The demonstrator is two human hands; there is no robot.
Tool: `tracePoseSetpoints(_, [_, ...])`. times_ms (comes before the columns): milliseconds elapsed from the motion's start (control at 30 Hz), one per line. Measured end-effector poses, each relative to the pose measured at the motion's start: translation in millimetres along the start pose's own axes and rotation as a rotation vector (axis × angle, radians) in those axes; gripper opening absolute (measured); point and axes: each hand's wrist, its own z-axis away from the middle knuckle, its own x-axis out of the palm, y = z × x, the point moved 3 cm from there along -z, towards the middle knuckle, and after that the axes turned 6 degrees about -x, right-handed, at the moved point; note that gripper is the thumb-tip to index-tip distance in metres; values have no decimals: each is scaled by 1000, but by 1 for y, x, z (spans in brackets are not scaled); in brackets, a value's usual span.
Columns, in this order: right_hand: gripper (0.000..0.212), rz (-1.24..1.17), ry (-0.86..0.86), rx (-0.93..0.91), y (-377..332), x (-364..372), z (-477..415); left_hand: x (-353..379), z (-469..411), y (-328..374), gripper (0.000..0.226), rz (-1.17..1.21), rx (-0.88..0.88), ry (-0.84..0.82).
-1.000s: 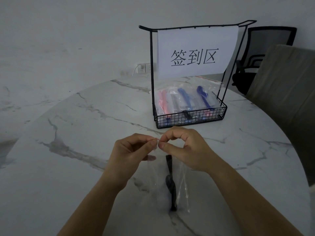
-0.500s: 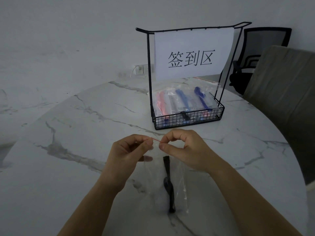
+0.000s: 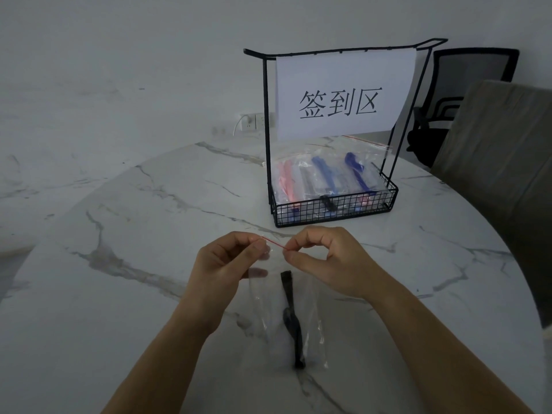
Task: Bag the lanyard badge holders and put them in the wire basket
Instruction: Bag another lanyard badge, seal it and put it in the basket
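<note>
Both hands, left hand (image 3: 230, 264) and right hand (image 3: 325, 261), pinch the red zip strip (image 3: 276, 245) of the clear plastic bag (image 3: 310, 318) holding the black lanyard (image 3: 292, 321); sealing appears under way, and next comes the black wire basket (image 3: 334, 209) beyond them.

1. Dim overall, with a grey-blue cast and low contrast.
2. Light is diffuse, source not in view. Shadows on the table (image 3: 119, 264) are faint and soft-edged.
3. Sign (image 3: 343, 70) is the brightest area.
4. Bag (image 3: 313, 318) gives weak glints, and its edges are hard to trace.
5. Wide-angle bending: table rim curves, basket (image 3: 334, 209) frame leans.
6. Chair (image 3: 475, 70) is near black, detail lost.
</note>
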Motion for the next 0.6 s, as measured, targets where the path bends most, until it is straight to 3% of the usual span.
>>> tracePoseSetpoints(600, [12,-28,8,35,6,-4,2,2,-1,1,21,31,-17,24])
